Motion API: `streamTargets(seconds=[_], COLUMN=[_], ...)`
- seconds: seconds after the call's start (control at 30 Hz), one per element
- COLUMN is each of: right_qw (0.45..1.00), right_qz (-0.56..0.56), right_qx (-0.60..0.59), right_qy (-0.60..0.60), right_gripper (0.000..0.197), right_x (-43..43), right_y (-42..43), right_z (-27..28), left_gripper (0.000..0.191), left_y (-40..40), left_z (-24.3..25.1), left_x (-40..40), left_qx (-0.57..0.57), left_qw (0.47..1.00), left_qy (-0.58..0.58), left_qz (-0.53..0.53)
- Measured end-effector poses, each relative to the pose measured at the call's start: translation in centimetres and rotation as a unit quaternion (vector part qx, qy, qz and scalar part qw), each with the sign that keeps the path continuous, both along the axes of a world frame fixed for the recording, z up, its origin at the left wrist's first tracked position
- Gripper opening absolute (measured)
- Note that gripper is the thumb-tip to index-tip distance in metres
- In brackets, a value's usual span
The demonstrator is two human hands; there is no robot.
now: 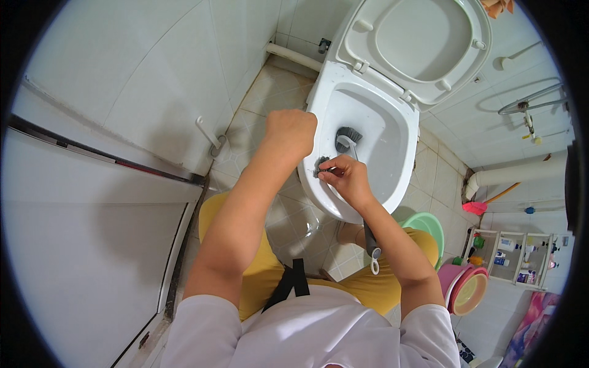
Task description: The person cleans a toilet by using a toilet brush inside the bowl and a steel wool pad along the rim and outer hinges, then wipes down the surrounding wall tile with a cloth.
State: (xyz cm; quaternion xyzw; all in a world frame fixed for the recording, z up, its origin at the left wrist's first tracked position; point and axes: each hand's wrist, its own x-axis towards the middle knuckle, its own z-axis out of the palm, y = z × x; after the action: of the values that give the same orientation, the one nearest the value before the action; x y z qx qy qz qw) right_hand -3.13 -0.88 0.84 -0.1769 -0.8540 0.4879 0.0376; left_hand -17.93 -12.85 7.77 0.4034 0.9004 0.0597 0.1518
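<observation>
Before me stands a white ceramic toilet bowl (391, 193). My right hand (347, 177) pinches a grey wire scourer (323, 162) between thumb and fingers, against the left part of the rim. Beside the rim's outer left edge is my left hand (292, 129), back up and knuckles bent; its fingers are hidden, so I cannot tell whether it grips anything. Inside the bowl lies the dark bristle head of a toilet brush (348, 138). The brush's grey handle (370, 237) sticks out over the front rim, partly covered by my right hand and forearm.
The toilet seat and lid (423, 41) are raised at the back. A toilet brush holder (218, 145) or similar fitting stands by the left wall. A green basin (425, 225) is near my right knee. Stacked basins (469, 290) and a bottle rack (511, 257) are at right.
</observation>
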Motion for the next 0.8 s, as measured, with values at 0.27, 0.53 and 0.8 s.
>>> streamTargets(seconds=[0.27, 0.53, 0.8], right_qw=[0.998, 0.986, 0.988], right_qz=[0.036, 0.01, -0.005], right_qx=[0.048, 0.162, 0.14], right_qy=[0.024, 0.023, 0.068], right_gripper=[0.009, 0.005, 0.006], right_x=[-1.1, -4.4, -2.6], right_y=[0.3, -0.1, 0.2], right_z=[-0.2, 0.2, -1.0], left_gripper=[0.033, 0.032, 0.034], left_y=[-1.0, -0.2, -0.3], left_z=[0.6, 0.4, 1.0], left_x=[0.5, 0.3, 0.3], left_qx=[0.036, 0.028, 0.035], left_qw=[0.999, 1.0, 0.999], left_qy=[0.012, -0.002, 0.0], left_qz=[-0.006, -0.001, -0.008])
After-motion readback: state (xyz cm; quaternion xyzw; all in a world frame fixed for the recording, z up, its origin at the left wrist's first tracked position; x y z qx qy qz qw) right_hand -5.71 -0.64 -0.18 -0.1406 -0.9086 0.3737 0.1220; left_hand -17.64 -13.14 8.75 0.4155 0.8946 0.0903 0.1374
